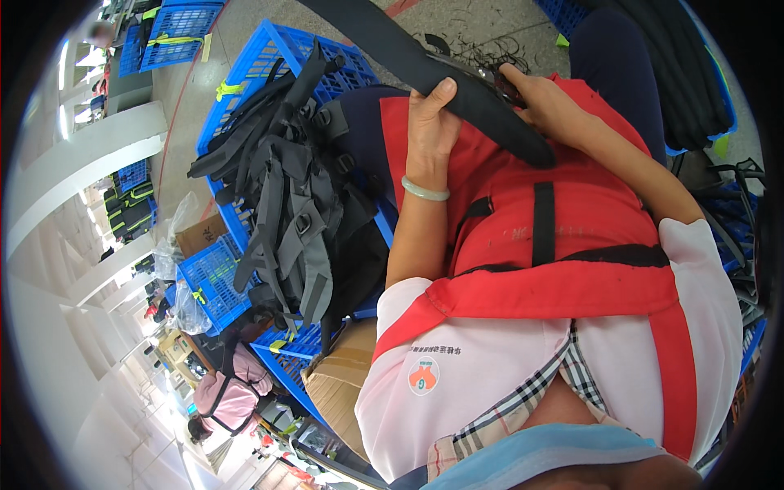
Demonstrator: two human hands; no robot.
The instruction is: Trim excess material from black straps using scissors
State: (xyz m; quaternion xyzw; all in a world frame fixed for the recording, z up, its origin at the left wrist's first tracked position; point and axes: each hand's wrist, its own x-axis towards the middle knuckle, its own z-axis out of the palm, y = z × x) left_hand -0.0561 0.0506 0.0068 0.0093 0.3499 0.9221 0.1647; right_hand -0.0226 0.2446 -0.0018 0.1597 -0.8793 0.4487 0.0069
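My left hand (pixel 434 122) is closed on a long padded black strap (pixel 482 110), thumb on top and fingers underneath. The strap runs from the upper edge down across my lap, its rounded end lying over my red apron (pixel 506 212). Just beyond the strap, my right hand (pixel 543 102) is closed round the dark handles of a pair of scissors (pixel 508 88). Their metal blades point left along the strap's far edge and are partly hidden. A pale bangle (pixel 425 189) circles my left wrist.
At my left stands a blue plastic crate (pixel 269 49) heaped with black straps with buckles (pixel 294 212). Dark padded pieces (pixel 686 82) fill another crate at the upper right. Black thread scraps (pixel 498 53) litter the floor. A cardboard box (pixel 347 380) and a person in pink (pixel 233 388) are at lower left.
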